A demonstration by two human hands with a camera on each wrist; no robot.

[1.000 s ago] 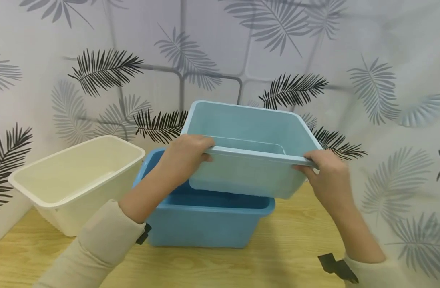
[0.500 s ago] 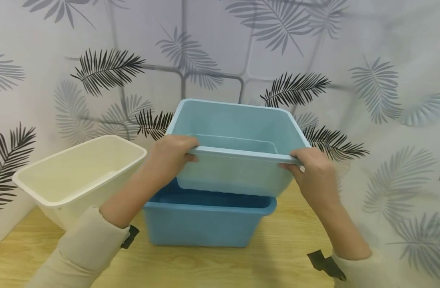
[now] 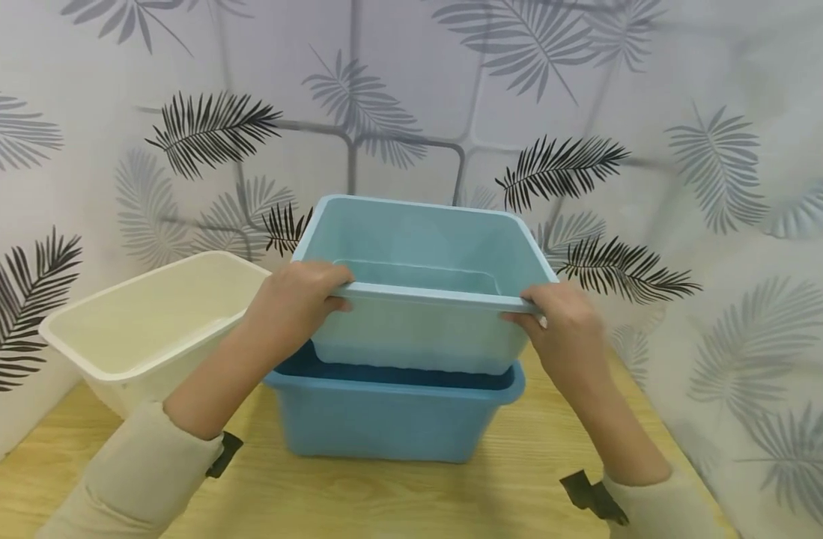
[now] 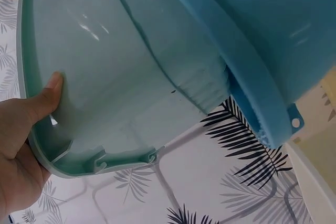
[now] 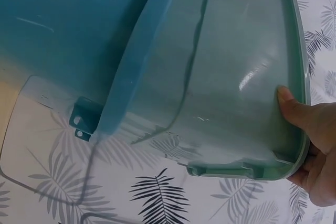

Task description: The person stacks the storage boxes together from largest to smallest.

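Note:
A pale blue-green plastic tub (image 3: 421,329) is held by both hands over a darker blue tub (image 3: 384,423) on the table. My left hand (image 3: 296,299) grips the near rim at its left corner, thumb against the outer wall in the left wrist view. At the right corner of that rim, my right hand (image 3: 562,318) grips the same way. The upper tub's base overlaps the blue tub's opening and appears partly inside it; its lower edge is hidden behind the blue rim (image 4: 247,72). The inside of the upper tub shows no contents.
A cream tub (image 3: 155,322) stands at the left, partly behind my left forearm. The wooden table (image 3: 357,498) runs in front of the blue tub. Behind hangs a whitish sheet (image 3: 411,97) with a leaf print.
Both hands have moved the pale blue-green tub to the left and slightly down, bringing it more squarely over the darker blue tub. The grip on its rim is the same.

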